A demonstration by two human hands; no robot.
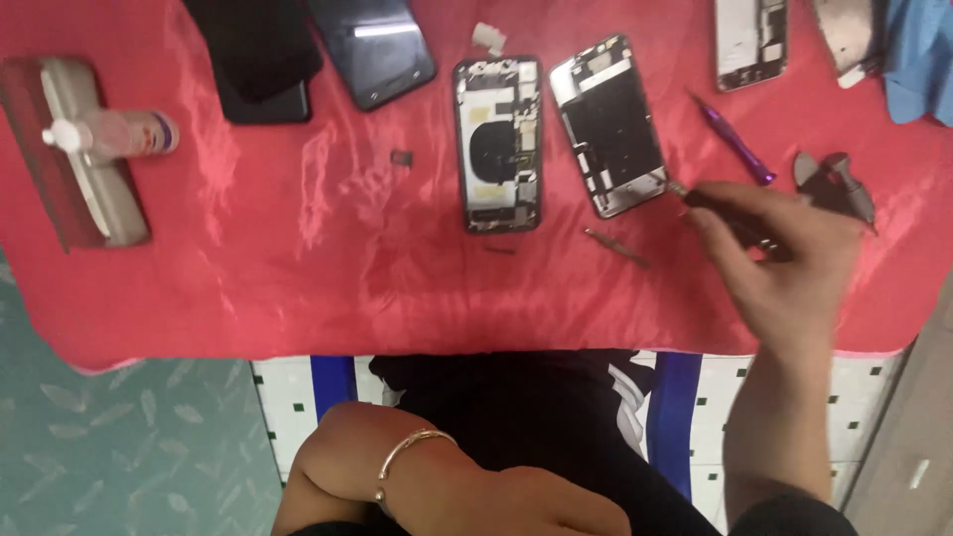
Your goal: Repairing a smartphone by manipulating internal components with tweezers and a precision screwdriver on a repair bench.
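Right hand [784, 268] pinches a thin, light screwdriver [730, 216] mid-handle beside the fragile opened phone [608, 124], left hand [526, 506] resting empty on the lap.

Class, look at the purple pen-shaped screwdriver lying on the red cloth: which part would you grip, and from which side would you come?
Grip the purple pen-shaped screwdriver around the middle of its slim handle, probably from above, fingers on either long side. It lies flat and slanted on the red satin cloth, its thin tip pointing to the far side, with bare cloth along both flanks. The right hand, already holding a dark tool, is nearest.
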